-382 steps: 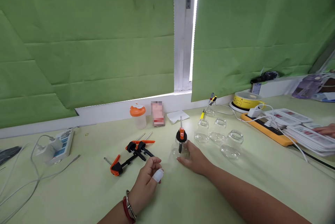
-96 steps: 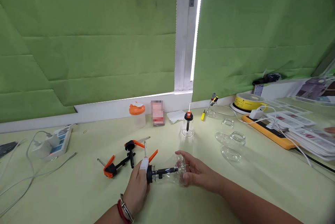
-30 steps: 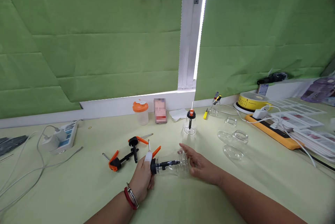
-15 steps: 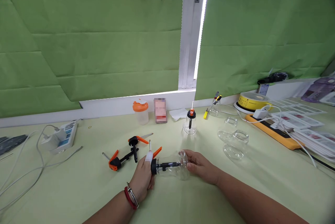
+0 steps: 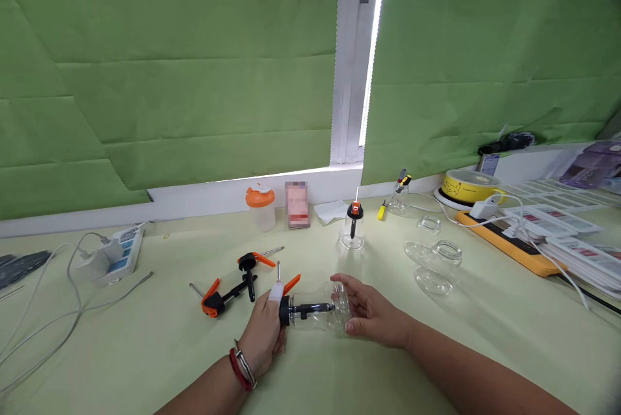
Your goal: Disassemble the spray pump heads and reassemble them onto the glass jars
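Note:
A clear glass dispenser bottle [image 5: 315, 309] lies sideways in front of me, its wide base to the right and a black tube inside. My left hand [image 5: 264, 324] is closed around its black pump head, from which a white piece, a metal spout and an orange lever stick out. At the base, my right hand [image 5: 376, 315] curves its thumb and fingers around the glass rim. Left of the bottle lie two loose pump heads, one black and orange pump head [image 5: 216, 302] nearer and another pump head [image 5: 248, 264] behind it.
Upright behind stands a glass bottle with a pump head [image 5: 354, 224]. Two empty glass bottles [image 5: 436, 269] are to the right. An orange-lidded cup [image 5: 262, 208], a pink box [image 5: 297, 205], a yellow screwdriver [image 5: 382, 211], an orange power strip [image 5: 514, 250] and a white power strip [image 5: 129, 256] surround them.
My right hand's fingers have spread wider and shifted around the bottle's base, the thumb now lower on the rim. My left hand stays on the pump head.

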`<state>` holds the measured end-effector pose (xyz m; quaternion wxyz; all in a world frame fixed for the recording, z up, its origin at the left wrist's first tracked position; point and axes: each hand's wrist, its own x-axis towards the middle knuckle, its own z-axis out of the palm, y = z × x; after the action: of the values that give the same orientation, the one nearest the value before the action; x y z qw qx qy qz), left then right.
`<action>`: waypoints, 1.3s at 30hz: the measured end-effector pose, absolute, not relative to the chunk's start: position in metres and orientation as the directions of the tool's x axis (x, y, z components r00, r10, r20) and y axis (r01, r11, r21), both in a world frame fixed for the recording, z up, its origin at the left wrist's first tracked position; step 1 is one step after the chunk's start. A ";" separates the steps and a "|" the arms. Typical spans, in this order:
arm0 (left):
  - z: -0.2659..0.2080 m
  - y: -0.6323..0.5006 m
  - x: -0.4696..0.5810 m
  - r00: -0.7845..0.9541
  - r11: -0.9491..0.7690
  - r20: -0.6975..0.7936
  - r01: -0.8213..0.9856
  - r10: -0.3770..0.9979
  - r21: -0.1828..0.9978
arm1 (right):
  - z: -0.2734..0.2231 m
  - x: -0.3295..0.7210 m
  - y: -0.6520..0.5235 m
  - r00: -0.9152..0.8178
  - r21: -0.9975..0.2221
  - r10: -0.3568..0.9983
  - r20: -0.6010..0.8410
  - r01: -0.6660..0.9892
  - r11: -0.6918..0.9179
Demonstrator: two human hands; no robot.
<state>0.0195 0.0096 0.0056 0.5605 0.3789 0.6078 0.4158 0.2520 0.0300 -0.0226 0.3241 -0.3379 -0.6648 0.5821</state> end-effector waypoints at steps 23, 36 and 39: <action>0.007 0.008 0.019 -0.042 0.202 -0.200 0.070 0.979 0.977 | 0.000 0.252 0.025 -0.492 -0.878 0.860 0.137 0.341 0.335; 0.008 0.016 -0.011 0.185 -0.359 0.323 0.673 0.928 0.646 | 0.001 0.270 0.038 -0.278 -0.611 0.943 0.182 0.719 0.330; 0.008 0.043 -0.036 0.082 -0.297 0.514 0.888 0.854 0.351 | -0.002 0.280 0.048 -0.173 -0.589 0.971 0.167 0.772 0.239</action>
<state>-0.0364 0.0429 0.0076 -0.0261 0.7351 0.5924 0.3287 0.2797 0.0485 -0.0018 0.2622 -0.5870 -0.7422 0.1891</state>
